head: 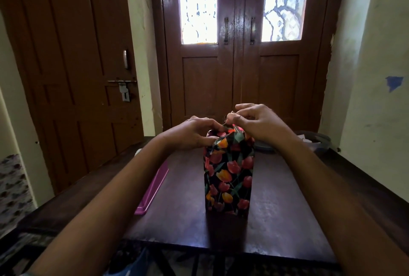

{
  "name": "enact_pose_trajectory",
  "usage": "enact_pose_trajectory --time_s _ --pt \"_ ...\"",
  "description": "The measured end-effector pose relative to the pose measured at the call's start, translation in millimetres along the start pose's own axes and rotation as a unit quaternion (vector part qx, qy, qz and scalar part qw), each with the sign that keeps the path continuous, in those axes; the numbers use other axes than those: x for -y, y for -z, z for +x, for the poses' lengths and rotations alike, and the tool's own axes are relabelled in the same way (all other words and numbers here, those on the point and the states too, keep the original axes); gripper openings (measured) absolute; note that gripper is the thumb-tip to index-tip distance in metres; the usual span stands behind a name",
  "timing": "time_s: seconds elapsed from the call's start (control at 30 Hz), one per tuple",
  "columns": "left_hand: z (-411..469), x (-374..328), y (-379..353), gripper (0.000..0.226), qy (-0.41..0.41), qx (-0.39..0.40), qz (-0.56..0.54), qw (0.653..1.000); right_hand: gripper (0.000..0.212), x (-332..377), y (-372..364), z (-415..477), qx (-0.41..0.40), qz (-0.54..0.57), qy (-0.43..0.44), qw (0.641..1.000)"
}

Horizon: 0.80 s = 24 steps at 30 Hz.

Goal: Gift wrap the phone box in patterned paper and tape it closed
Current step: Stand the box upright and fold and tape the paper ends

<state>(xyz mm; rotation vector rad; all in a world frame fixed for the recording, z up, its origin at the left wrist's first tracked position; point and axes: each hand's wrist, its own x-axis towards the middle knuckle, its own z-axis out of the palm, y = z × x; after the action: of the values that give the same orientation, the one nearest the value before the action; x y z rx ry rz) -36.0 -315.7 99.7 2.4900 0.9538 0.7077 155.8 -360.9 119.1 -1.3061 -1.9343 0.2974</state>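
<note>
On the dark wooden counter [287,209], near its middle, the phone box [229,178] stands upright on one short end. It is covered in patterned paper [223,145], black with red and orange tulips. The long faces that show are wrapped smooth, while the top end is loosely folded and creased, with a flap bent over toward the camera.

Both forearms reach in from the bottom corners of the head view and meet at the top of the box. The left hand [194,134] rests against the upper left corner. Its fingers [212,125] are curled and close together, gripping the folded paper there, with the thumb pressed in from the near side. The right hand [259,123] sits slightly higher over the upper right corner. Its thumb and forefinger are closed together, pinching a raised edge of the paper just above the box, and the other fingers are curled loosely behind. The two hands nearly touch above the fold.

A flat purple tray [152,189] lies on the counter to the left of the box, partly hidden by the left forearm. A dark dish [264,147] sits just behind the box on the right.

Beyond the counter is a brown double door [239,76] with two bright glass panes. A second brown door [73,76] with a metal latch [122,89] stands to the left.
</note>
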Motion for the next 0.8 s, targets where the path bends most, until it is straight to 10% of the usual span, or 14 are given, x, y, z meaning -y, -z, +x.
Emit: enact_pose_trajectory --time_s 0.2,0.8 --pt "-1 4 0 0.025 0.004 -0.002 -0.002 1.000 0.037 -1 0 1 0.097 -0.202 -0.050 0.973" --pt "-10 -11 -6 0.034 0.087 -0.030 -0.061 0.994 0.054 -21 -7 -6 0.143 -0.022 -0.057 0.988"
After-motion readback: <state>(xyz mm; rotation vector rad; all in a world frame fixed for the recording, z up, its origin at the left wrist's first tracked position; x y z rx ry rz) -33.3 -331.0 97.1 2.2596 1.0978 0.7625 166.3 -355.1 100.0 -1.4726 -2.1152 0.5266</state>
